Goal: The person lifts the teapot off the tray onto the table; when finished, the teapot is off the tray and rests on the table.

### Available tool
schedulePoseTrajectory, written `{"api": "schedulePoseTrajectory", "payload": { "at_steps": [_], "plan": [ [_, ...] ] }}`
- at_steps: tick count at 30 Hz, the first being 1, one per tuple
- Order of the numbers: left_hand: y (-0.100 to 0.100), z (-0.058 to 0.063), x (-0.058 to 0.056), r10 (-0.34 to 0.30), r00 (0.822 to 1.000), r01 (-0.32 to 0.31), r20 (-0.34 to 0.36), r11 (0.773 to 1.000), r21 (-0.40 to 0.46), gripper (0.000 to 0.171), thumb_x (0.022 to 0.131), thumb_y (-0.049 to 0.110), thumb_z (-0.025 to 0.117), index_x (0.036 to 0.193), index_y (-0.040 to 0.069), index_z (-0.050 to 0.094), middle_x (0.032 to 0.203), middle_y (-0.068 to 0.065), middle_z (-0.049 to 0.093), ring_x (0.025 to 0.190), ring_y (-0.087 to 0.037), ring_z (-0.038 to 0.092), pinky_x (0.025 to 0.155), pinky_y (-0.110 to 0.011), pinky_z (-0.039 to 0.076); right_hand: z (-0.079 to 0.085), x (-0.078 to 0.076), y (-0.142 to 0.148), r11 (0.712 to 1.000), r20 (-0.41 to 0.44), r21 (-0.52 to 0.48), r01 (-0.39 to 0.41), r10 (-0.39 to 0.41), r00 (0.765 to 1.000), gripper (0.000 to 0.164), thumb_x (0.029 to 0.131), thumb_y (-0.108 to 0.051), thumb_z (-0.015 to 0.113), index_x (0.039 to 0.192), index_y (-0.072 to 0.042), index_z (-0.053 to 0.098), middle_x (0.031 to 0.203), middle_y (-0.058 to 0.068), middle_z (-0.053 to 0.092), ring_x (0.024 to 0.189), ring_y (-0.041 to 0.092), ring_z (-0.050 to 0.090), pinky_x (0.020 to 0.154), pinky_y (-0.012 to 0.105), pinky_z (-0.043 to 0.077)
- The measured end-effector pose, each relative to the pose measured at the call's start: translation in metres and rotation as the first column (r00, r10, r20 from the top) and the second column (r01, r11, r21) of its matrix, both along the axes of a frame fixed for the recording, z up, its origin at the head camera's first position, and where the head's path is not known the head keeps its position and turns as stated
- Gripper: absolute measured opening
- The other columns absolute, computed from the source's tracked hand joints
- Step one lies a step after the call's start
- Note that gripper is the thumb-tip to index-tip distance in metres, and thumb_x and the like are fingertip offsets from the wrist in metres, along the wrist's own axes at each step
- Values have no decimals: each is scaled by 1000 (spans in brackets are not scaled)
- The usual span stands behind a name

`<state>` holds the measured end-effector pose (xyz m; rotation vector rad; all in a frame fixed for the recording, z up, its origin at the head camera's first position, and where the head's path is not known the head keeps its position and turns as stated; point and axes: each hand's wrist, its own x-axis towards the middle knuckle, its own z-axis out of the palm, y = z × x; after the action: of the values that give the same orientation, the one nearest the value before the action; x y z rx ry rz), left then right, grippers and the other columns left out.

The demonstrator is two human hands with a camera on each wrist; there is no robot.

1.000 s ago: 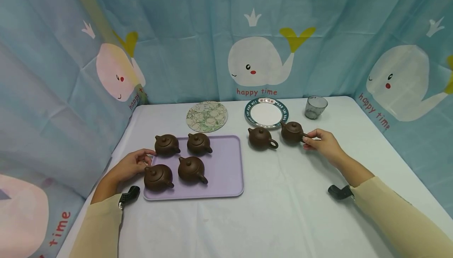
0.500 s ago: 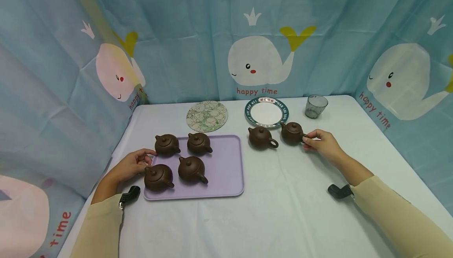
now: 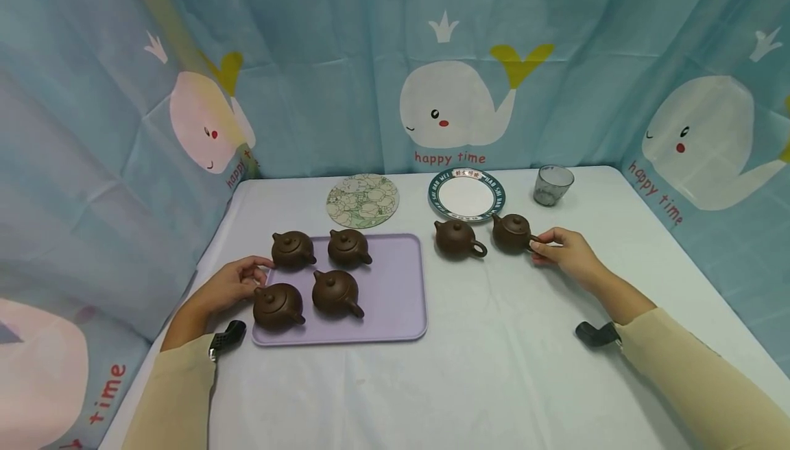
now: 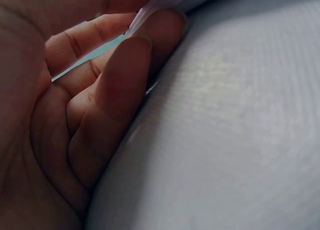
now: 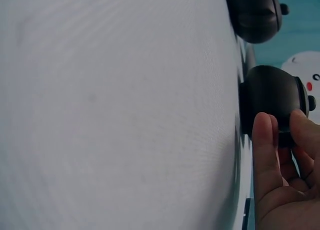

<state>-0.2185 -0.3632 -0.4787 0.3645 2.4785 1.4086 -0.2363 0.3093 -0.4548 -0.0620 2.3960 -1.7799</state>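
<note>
My right hand (image 3: 569, 256) pinches the handle of a small brown teapot (image 3: 511, 233); in the right wrist view, the fingers and thumb meet at the handle side of this dark teapot (image 5: 272, 93). Just left of it stands another brown teapot (image 3: 455, 239). A lavender tray (image 3: 391, 292) carries several similar teapots, two at the back and two in front, all at its left side. My left hand (image 3: 227, 287) holds the tray's left rim with bent fingers; in the left wrist view, the curled fingers (image 4: 117, 85) partly hide the tray edge.
Along the back of the white table (image 3: 481, 368) lie a round floral mat (image 3: 363, 200) and a green-rimmed plate (image 3: 467, 195). A clear glass cup (image 3: 552, 186) stands at the back right. A blue whale-print curtain (image 3: 339, 114) surrounds the table's back and sides.
The view has shifted very slightly. Both hands and all the teapots keep their places; the right hand stays on the teapot handle.
</note>
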Motion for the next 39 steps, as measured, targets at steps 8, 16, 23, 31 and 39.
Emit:
{"api": "schedulePoseTrajectory", "payload": {
  "at_steps": [8,16,23,31,39],
  "plan": [
    [0,-1,-2,-15,1000,15,-3,1000,23,51,79,-14,54,129,-8,47,89,-16,55,69,-13,51,57,-26,42,0,-2,1,1000,9,-11,-13,13,1000,38,94,-12,64,112,16,46,111,19,53,83,18,69,79,32,53],
    [3,2,1,-1,1000,1,16,1000,15,51,79,-14,53,129,-8,47,89,-16,54,69,-15,50,57,-26,41,12,1,1,984,-23,175,18,-15,1000,45,91,-21,69,118,10,51,107,17,62,83,12,67,74,29,54],
    [3,3,1,-5,1000,5,4,1000,13,51,79,-14,54,129,-7,48,89,-16,54,69,-14,50,57,-26,41,35,3,-10,973,-81,223,61,-44,996,49,93,-24,66,125,9,49,109,22,64,87,19,68,78,31,53],
    [0,0,0,-8,1000,8,-6,1000,27,49,80,-13,56,128,-8,48,88,-15,56,68,-13,51,58,-26,42,49,3,-57,995,-81,103,-10,19,997,41,91,-19,69,119,7,54,111,23,62,89,18,67,80,35,53],
    [-1,-2,-1,-13,1000,14,-14,1000,27,49,80,-14,54,128,-8,47,89,-15,55,70,-14,52,59,-26,43,47,12,-122,994,-115,-53,-91,84,990,31,89,-11,71,112,5,58,103,18,64,88,25,66,79,41,53]
  ]
}}
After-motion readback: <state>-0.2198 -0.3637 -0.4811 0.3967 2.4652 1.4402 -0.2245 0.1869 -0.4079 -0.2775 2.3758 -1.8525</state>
